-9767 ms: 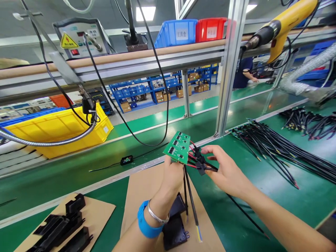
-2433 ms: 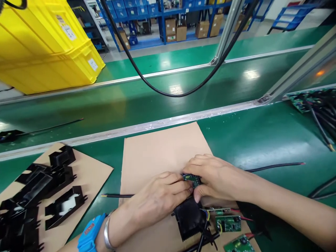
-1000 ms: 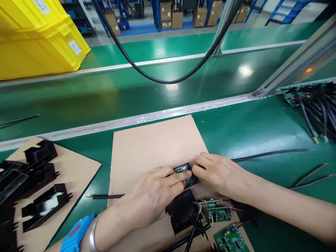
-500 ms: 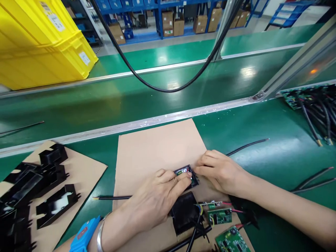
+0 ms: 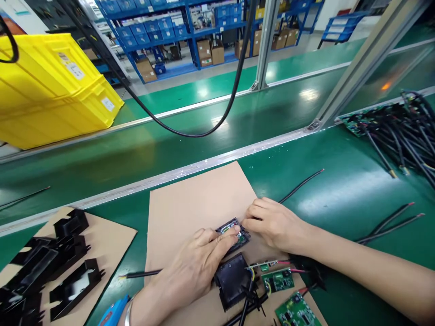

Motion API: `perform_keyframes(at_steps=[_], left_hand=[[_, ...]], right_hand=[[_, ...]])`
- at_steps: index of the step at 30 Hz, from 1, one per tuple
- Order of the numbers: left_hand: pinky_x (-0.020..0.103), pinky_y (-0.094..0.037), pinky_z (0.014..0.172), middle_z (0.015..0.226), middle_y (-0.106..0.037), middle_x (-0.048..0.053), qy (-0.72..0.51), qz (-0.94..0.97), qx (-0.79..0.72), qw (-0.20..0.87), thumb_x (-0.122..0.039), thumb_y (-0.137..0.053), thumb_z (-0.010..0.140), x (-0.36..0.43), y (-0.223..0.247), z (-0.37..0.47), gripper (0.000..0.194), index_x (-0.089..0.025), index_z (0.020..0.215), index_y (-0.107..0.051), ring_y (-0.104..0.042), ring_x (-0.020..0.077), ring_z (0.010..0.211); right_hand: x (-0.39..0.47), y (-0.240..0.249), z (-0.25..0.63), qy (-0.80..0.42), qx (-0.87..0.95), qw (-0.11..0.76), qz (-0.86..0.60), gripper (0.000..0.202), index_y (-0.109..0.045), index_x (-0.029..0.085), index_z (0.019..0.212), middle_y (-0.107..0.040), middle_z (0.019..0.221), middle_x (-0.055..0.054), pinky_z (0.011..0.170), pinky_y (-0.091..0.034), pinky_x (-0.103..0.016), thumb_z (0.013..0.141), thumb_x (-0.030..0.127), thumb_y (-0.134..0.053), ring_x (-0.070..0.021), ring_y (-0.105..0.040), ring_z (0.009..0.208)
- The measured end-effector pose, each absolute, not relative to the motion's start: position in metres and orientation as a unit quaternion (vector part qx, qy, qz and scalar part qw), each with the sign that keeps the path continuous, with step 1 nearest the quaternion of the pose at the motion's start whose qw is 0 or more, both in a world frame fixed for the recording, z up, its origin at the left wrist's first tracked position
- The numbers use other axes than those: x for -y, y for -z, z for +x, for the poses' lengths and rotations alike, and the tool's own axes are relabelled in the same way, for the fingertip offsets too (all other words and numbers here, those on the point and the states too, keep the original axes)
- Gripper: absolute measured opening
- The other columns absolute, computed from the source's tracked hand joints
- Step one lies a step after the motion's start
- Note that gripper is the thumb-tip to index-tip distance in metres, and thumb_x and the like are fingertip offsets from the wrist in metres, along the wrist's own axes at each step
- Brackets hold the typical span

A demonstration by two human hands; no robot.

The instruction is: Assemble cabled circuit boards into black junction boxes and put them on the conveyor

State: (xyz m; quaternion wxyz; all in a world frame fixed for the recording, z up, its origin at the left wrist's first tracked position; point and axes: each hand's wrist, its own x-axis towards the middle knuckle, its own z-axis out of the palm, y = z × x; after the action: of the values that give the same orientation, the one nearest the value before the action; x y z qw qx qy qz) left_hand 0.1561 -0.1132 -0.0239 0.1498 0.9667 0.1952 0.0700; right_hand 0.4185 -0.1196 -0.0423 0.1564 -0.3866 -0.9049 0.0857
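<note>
On the cardboard sheet, a small green circuit board sits in a narrow black plastic housing. My left hand is over the housing, its fingertips pressing on the board and its thumb hidden. At the housing's right end, my right hand has its fingers curled and pinched together around a black cable, which comes out behind the hand; the exact grip is hidden. Another cable sticks out left of my left hand. A second black housing lies just below the hands.
More circuit boards with cables lie at the lower right. Several empty black housings are on cardboard at left. A heap of wired boards sits at far right. A black cable loop hangs ahead, and yellow bins stand at the left back.
The whole view has shifted, with the worktop scene sliding slightly left and down. Both hands keep nearly the same hold at the housing.
</note>
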Motion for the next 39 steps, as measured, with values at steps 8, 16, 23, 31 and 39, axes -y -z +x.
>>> perform_keyframes(at_steps=[8, 16, 23, 31, 39], left_hand=[[0.042, -0.053, 0.083, 0.112, -0.060, 0.015, -0.066, 0.954, -0.224, 0.188, -0.003, -0.040, 0.087, 0.111, 0.014, 0.156, 0.062, -0.012, 0.147, -0.028, -0.055, 0.0243, 0.098], [0.043, -0.052, 0.084, 0.108, -0.058, 0.011, -0.060, 0.920, -0.347, 0.171, -0.020, -0.049, 0.090, 0.110, 0.008, 0.117, 0.019, -0.019, 0.108, -0.054, -0.056, 0.0258, 0.099], [0.031, -0.048, 0.069, 0.091, -0.058, 0.006, -0.083, 0.879, -0.466, 0.049, -0.021, -0.044, 0.094, 0.024, -0.008, 0.128, 0.011, -0.019, 0.089, -0.053, -0.059, 0.0203, 0.079], [0.044, -0.045, 0.093, 0.115, -0.060, 0.011, -0.083, 0.849, -0.522, 0.007, -0.024, -0.056, 0.092, -0.104, -0.003, 0.157, 0.019, -0.014, 0.107, -0.060, -0.058, 0.0251, 0.105], [0.034, -0.050, 0.085, 0.104, -0.065, 0.006, -0.135, 0.870, -0.452, 0.143, -0.034, -0.047, 0.095, 0.039, -0.004, 0.148, 0.022, -0.020, 0.102, -0.062, -0.061, 0.0213, 0.099]], right_hand=[[0.116, 0.034, 0.420, -0.120, 0.897, 0.162, -0.394, 0.020, -0.067, 0.018, 0.099, -0.061, 0.088, -0.006, 0.075, -0.035, -0.033, 0.090, 0.010, -0.050, -0.0194, -0.050, 0.087], [0.115, 0.022, 0.457, -0.124, 0.882, 0.139, -0.432, 0.015, -0.066, 0.019, 0.096, -0.061, 0.094, -0.008, 0.079, -0.041, -0.036, 0.092, 0.017, -0.052, -0.0220, -0.051, 0.089], [0.026, 0.005, 0.462, -0.028, 0.866, 0.189, -0.463, 0.018, -0.063, 0.016, 0.093, -0.063, 0.088, -0.008, 0.079, -0.042, -0.034, 0.094, 0.016, -0.045, -0.0218, -0.053, 0.087], [-0.091, -0.019, 0.462, -0.039, 0.821, 0.167, -0.545, 0.026, -0.067, 0.009, 0.109, -0.064, 0.113, -0.017, 0.089, -0.041, -0.043, 0.085, 0.010, -0.056, -0.0320, -0.054, 0.109], [0.094, -0.029, 0.448, -0.316, 0.849, 0.054, -0.419, 0.021, -0.067, 0.019, 0.084, -0.066, 0.084, -0.002, 0.067, -0.044, -0.027, 0.087, 0.039, -0.065, -0.0177, -0.060, 0.077]])
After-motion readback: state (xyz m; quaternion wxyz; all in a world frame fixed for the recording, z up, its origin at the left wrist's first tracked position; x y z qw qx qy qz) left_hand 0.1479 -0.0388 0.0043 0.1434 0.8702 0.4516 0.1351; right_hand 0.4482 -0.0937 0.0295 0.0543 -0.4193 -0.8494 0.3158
